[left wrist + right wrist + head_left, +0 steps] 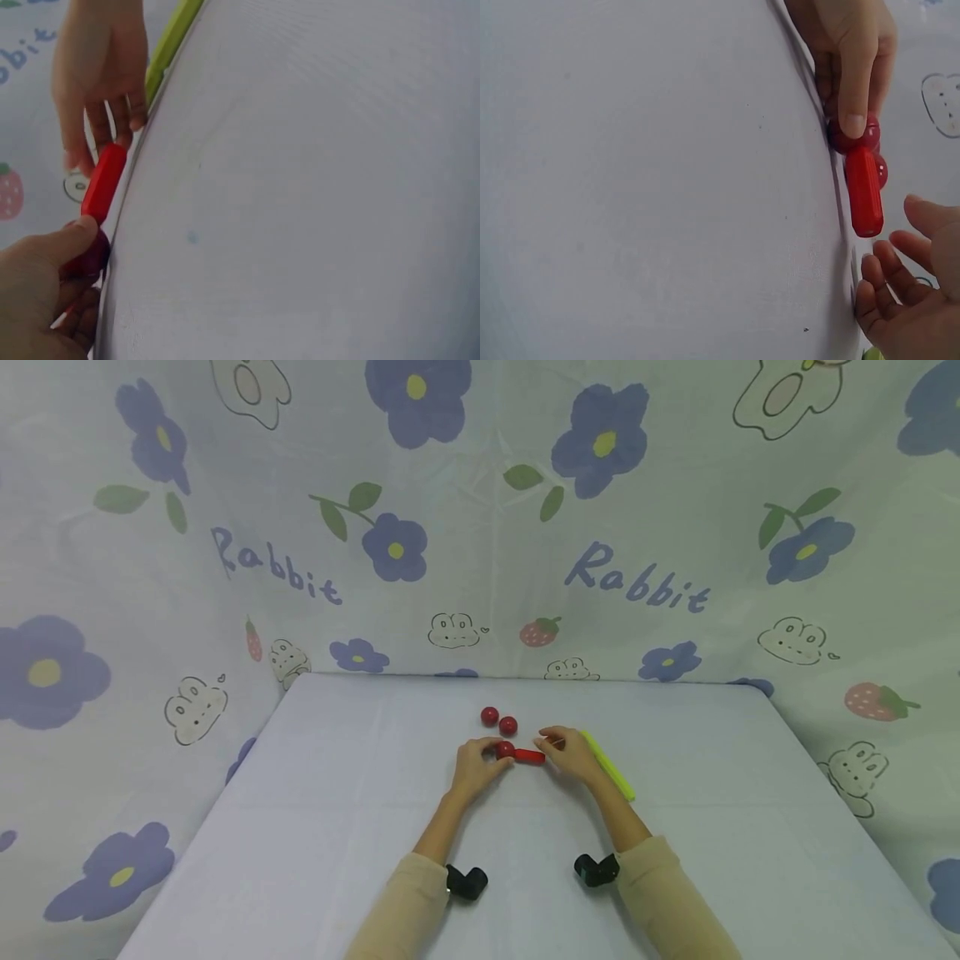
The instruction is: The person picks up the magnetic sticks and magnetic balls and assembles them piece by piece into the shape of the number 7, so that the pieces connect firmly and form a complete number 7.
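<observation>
So, left hand (474,768) first: it's got a dark red ball (506,750) pinched between thumb and fingers, with the thumb lying right by the spot where a bright red faceted stick (530,757) meets it. My guess is that grip is there to steady the ball and keep the join under control, while leaving the rest of the stick uncovered and pointing toward the other hand. Can't tell if the stick is plugged into the ball or just butted against it.

Right hand (573,756) has its fingers loosely spread and isn't gripping anything. It's just beside the stick's free end, thumb apart from the fingers, which looks like a handy spot for minding that end.

Further out, two more red balls (490,717) (507,726) sit side by side just beyond the left hand, probably put there to be within reach but out of the way. A yellow-green stick (609,767) lies slantwise on the white-covered counter (337,818) next to the right hand and forearm, easy to get at too. Behind everything there's a Rabbit-print backdrop (495,527).
</observation>
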Tool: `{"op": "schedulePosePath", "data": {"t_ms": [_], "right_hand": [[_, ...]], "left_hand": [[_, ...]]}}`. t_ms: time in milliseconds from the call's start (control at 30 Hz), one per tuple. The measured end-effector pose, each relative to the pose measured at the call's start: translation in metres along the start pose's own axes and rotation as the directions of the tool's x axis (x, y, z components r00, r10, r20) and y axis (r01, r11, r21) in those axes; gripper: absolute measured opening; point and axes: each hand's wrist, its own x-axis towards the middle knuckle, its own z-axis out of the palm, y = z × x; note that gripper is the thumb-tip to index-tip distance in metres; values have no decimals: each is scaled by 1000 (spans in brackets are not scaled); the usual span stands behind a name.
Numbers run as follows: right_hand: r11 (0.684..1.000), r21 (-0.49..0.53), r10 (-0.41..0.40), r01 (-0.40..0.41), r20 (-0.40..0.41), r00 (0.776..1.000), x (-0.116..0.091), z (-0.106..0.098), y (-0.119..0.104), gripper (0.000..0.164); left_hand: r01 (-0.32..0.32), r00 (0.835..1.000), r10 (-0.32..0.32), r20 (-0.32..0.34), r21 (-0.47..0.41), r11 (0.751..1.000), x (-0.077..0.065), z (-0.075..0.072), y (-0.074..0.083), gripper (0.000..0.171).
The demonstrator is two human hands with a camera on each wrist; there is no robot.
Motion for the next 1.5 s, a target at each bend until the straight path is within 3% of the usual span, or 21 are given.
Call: {"op": "schedulePosePath", "data": {"t_ms": [133,433,700,1167,1500], "right_hand": [[1000,29,0,2,-62,998,5,2,1,39],[995,104,14,-6,-79,997,26,11,3,49],[991,132,42,-38,-33,999,39,14,-1,53],[993,116,-6,-4,82,997,59,21,-1,56],[996,82,-51,44,85,995,63,26,-6,52]], "left_hand": [[44,999,-44,15,11,999,0,1,0,41],[39,999,-38,-11,6,999,-1,1,-2,40],[30,999,-31,-27,-22,999,-1,1,-4,40],[25,999,-25,-36,-17,1000,-3,0,-5,41],[15,999,-16,-31,-15,1000,-3,0,-4,42]]}}
